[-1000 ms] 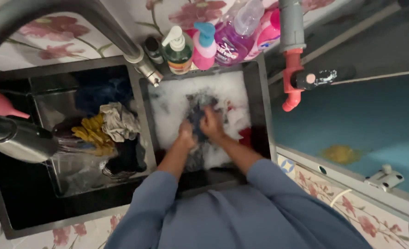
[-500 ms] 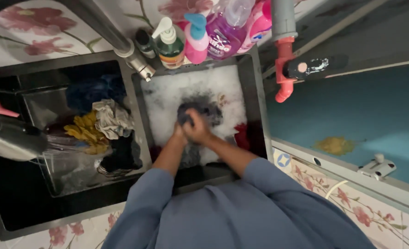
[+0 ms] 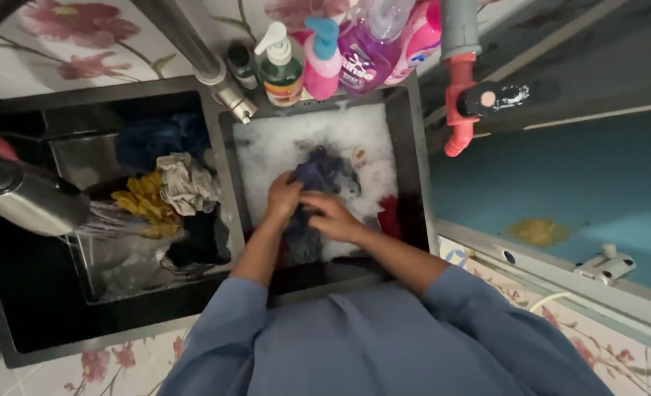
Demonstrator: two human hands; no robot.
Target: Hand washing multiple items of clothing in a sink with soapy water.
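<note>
The dark wet garment (image 3: 318,176) lay bunched in the sudsy right basin (image 3: 406,147) at the centre of the frame, half sunk in white foam (image 3: 281,147). I had my left hand (image 3: 283,198) clenched on its near edge and my right hand (image 3: 333,218) gripping the cloth just beside it, both grips closed on the fabric. I judged the scrubbing only partly done: suds covered the water, and a red cloth (image 3: 388,216) sat unwashed at the lower right of the basin. A heap of yellow and grey laundry (image 3: 167,194) waited in the left basin (image 3: 17,323), well apart. Soap bottles (image 3: 318,55) lined the top edge.
</note>
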